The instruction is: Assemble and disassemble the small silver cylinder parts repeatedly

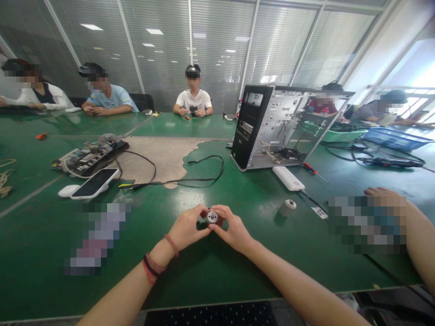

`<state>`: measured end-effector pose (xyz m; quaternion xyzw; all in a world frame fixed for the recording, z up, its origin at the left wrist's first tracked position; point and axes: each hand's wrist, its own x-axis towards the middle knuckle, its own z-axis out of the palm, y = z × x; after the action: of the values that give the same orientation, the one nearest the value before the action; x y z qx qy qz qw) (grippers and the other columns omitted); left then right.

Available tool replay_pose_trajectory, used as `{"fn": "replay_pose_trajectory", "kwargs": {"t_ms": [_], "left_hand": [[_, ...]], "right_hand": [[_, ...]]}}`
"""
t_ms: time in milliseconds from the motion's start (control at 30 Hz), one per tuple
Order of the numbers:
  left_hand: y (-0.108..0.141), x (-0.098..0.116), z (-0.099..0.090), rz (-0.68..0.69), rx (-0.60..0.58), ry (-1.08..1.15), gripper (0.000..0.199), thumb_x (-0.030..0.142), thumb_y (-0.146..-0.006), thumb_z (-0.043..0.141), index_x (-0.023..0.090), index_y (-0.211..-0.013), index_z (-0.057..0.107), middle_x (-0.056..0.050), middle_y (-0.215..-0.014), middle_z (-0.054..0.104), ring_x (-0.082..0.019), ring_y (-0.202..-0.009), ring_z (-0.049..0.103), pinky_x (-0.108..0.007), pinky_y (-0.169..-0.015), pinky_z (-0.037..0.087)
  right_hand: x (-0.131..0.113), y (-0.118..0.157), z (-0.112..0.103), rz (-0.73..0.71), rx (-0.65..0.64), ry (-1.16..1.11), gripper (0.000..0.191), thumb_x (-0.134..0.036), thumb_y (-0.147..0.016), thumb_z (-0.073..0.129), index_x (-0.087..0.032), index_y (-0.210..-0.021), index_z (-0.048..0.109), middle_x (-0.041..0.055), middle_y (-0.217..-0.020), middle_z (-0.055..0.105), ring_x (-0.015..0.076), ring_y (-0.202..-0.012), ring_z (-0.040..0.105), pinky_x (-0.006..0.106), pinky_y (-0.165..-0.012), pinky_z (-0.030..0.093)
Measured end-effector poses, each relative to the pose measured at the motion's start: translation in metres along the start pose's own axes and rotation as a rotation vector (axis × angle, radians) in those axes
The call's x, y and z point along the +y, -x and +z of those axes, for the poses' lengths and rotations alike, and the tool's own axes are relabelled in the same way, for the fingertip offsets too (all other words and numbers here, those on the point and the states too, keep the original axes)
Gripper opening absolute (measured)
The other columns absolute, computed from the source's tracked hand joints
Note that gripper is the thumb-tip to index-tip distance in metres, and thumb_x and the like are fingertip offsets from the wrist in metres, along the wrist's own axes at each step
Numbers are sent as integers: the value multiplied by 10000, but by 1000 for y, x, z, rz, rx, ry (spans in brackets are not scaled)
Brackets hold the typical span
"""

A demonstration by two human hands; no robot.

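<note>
Between my two hands is a small round metal part, like a little motor [212,218], its flat end with a central hub facing me. My left hand [190,226] curls its thumb and fingers around the left side. From the right, my right hand [234,227] grips the same part with thumb and forefinger. Bracelets circle my left wrist. A second similar metal cylinder [287,207] stands on the green table [183,276], to the right of my hands.
An open computer case [253,127] stands ahead right, near a white power bank [288,178] and a screwdriver [310,169]. At left are a phone [95,183] and a circuit assembly [91,154]. Another person's hand [387,199] rests at right. Several people sit across.
</note>
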<state>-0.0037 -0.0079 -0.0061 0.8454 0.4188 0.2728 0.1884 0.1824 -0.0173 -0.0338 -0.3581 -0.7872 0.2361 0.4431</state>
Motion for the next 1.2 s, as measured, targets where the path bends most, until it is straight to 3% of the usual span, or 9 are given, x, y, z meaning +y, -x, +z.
{"fn": "replay_pose_trajectory", "kwargs": {"t_ms": [133,333,467,767,1200], "left_hand": [[1,-2,4,38,73,-7,293,216,-739,626,204,-1000,494,-29,-952,626,-186,-889,617,-301,-793,493],[2,-4,4,138,118,-47,346,165,-726,618,202,-1045,490,-42,-981,614,-200,-912,604,-321,-814,491],[2,-5,3,144,134,-59,340,164,-733,610,204,-1048,488,-42,-975,609,-198,-909,600,-318,-811,491],[1,-3,0,50,114,22,305,190,-752,592,203,-1039,488,-27,-958,609,-179,-888,600,-301,-802,485],[-1,3,5,44,-3,20,289,161,-728,559,197,-1014,546,-36,-945,616,-187,-869,592,-310,-811,480]], "right_hand": [[0,0,2,-22,-1,14,403,-249,-828,576,-243,-1206,439,82,-1208,555,193,-1043,587,310,-834,511],[-2,1,3,14,6,-60,441,-230,-800,603,-249,-1205,429,73,-1172,565,146,-823,626,307,-771,538],[-2,1,2,31,-6,-80,440,-216,-790,610,-248,-1195,440,48,-1050,610,144,-785,622,307,-761,535],[-3,-1,-1,-14,18,-88,335,-227,-818,581,-237,-1144,506,82,-1169,545,122,-735,572,283,-696,514],[-9,-3,-4,16,10,-46,132,-198,-863,503,-217,-962,587,68,-1039,553,131,-765,558,264,-691,492]]}}
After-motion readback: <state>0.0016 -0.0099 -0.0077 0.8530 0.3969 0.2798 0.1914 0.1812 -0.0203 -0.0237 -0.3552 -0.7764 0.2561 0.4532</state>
